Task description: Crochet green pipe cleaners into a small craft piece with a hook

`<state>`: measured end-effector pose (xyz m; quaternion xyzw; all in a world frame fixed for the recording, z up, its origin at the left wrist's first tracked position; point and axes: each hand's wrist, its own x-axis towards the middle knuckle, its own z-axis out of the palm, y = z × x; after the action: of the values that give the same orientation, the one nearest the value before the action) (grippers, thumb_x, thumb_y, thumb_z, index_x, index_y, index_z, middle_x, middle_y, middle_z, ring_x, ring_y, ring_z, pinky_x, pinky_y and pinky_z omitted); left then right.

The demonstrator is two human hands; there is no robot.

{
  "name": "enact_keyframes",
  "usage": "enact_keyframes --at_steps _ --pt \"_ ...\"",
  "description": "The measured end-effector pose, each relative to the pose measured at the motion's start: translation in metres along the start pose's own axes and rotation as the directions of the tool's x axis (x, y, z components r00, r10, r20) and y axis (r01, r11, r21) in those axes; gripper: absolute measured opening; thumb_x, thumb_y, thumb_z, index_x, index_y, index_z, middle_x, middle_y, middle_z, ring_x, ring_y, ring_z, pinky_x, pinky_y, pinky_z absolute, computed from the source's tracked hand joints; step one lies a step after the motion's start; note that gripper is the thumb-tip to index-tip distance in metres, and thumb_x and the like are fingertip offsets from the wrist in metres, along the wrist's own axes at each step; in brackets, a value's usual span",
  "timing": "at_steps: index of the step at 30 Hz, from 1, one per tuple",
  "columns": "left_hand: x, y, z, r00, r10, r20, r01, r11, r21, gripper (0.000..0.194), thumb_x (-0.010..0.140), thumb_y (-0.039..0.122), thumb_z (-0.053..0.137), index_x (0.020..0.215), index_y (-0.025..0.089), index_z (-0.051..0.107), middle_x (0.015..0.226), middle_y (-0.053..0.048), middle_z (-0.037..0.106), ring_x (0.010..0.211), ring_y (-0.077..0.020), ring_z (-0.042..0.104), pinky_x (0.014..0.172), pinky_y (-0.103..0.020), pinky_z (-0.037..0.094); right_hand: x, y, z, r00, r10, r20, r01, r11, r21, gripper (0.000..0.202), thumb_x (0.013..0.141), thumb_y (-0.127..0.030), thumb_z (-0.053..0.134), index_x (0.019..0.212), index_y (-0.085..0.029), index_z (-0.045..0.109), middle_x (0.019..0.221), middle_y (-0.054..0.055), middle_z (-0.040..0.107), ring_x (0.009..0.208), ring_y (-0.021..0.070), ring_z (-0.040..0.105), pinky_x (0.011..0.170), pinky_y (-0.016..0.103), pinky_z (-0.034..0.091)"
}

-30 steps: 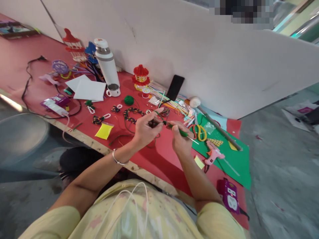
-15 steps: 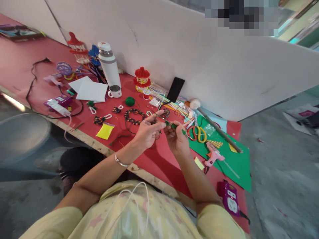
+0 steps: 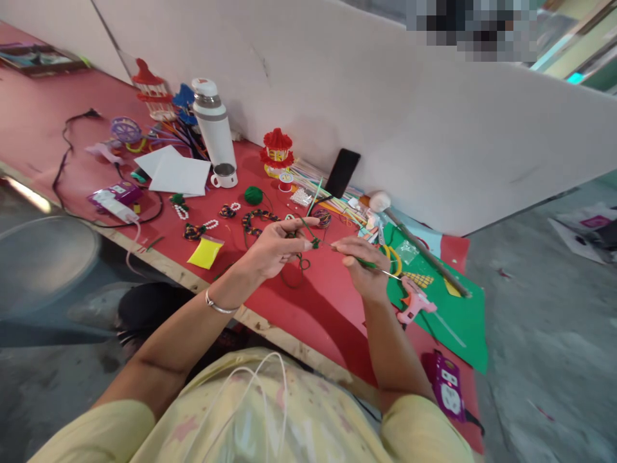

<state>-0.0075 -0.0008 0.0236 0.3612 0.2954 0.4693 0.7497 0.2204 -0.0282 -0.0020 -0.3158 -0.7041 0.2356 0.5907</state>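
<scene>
Dark green knotted yarn piece (image 3: 315, 244) is located at the thumb tip of the left hand (image 3: 276, 249), above the red table (image 3: 332, 315). The left thumb and fingers are closed on the yarn piece; the index finger is extended, with a strand running from near its tip to the knot. The right hand (image 3: 365, 265) grips a slim metal tool with a green handle (image 3: 367, 263), its narrow front end directed at the yarn piece. Contact between tip and yarn cannot be determined. The right fingers cover part of the handle; the curled left fingers are partly hidden. The yarn piece appears small and compact, with a loose strand curling below.
</scene>
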Motion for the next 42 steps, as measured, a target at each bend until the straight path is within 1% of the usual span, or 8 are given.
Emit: enact_keyframes --at_steps 6,17,20,24,26,29,34,42 --pt "0.003 0.006 -0.006 0.997 -0.026 0.076 0.018 0.994 0.103 0.052 0.059 0.014 0.093 0.111 0.013 0.085 0.064 0.003 0.062 0.043 -0.0017 0.037 0.041 -0.02 0.019 0.006 -0.005 -0.011 0.991 -0.019 0.136 0.016 1.0 0.019 0.02 0.092 -0.034 0.08 0.111 -0.039 0.085 0.103 0.002 0.086 0.092 0.0224 0.08 0.082 0.039 0.064" --pt "0.008 0.003 -0.013 0.974 -0.117 0.193 0.076 0.975 0.207 0.043 0.059 0.014 0.089 0.102 0.011 0.087 0.062 0.0 0.063 0.047 -0.0043 0.042 0.045 -0.02 0.024 0.005 -0.009 -0.017 0.968 0.16 0.194 -0.187 0.973 0.132 0.015 0.091 -0.045 0.08 0.096 -0.032 0.088 0.091 0.006 0.085 0.087 0.0243 0.078 0.083 0.042 0.062" --pt "0.007 0.002 -0.009 0.977 -0.089 0.195 0.05 0.979 0.2 0.043 0.06 0.015 0.089 0.103 0.011 0.086 0.064 -0.001 0.065 0.048 -0.0047 0.045 0.045 -0.02 0.025 0.0 0.0 -0.003 0.94 0.309 0.147 -0.341 0.885 0.317 0.028 0.087 -0.057 0.081 0.086 -0.03 0.086 0.082 0.006 0.082 0.079 0.0225 0.074 0.073 0.039 0.06" --pt "0.005 0.004 -0.005 0.98 -0.057 0.191 0.029 0.989 0.143 0.05 0.06 0.013 0.089 0.11 0.014 0.085 0.065 0.002 0.065 0.044 -0.0029 0.041 0.043 -0.02 0.023 -0.004 0.012 0.014 0.848 0.507 0.156 -0.504 0.679 0.534 0.038 0.078 -0.066 0.085 0.078 -0.028 0.082 0.071 0.001 0.074 0.063 0.0165 0.066 0.063 0.034 0.056" --pt "0.006 0.006 -0.007 0.977 -0.08 0.199 0.059 0.993 0.106 0.049 0.06 0.012 0.087 0.109 0.015 0.085 0.062 0.004 0.063 0.04 -0.0013 0.035 0.041 -0.02 0.021 -0.004 0.012 0.016 0.84 0.521 0.148 -0.509 0.666 0.545 0.037 0.076 -0.064 0.087 0.078 -0.028 0.081 0.073 0.001 0.075 0.065 0.0162 0.066 0.064 0.033 0.055" --pt "0.007 0.007 -0.011 0.965 -0.151 0.212 0.14 0.988 0.069 0.048 0.061 0.011 0.085 0.108 0.014 0.085 0.059 0.005 0.059 0.039 0.0001 0.03 0.041 -0.019 0.019 -0.002 0.008 0.013 0.873 0.476 0.111 -0.457 0.714 0.53 0.032 0.079 -0.059 0.087 0.081 -0.028 0.083 0.078 0.003 0.076 0.07 0.017 0.068 0.067 0.034 0.055" --pt "0.006 0.004 -0.012 0.942 -0.215 0.257 0.216 0.976 0.023 0.049 0.064 0.011 0.084 0.113 0.016 0.084 0.062 0.005 0.058 0.042 -0.0002 0.032 0.042 -0.017 0.019 -0.001 0.005 0.013 0.896 0.439 0.074 -0.415 0.763 0.496 0.031 0.082 -0.059 0.085 0.083 -0.028 0.083 0.082 0.004 0.078 0.073 0.0174 0.069 0.071 0.035 0.058" --pt "0.004 0.001 -0.008 0.945 -0.21 0.25 0.209 0.977 0.031 0.053 0.066 0.015 0.092 0.118 0.019 0.083 0.075 0.002 0.068 0.041 0.0013 0.034 0.04 -0.018 0.016 -0.002 0.011 0.015 0.892 0.452 0.032 -0.401 0.755 0.518 0.031 0.08 -0.059 0.087 0.083 -0.028 0.082 0.083 0.003 0.079 0.078 0.0183 0.073 0.068 0.034 0.061"
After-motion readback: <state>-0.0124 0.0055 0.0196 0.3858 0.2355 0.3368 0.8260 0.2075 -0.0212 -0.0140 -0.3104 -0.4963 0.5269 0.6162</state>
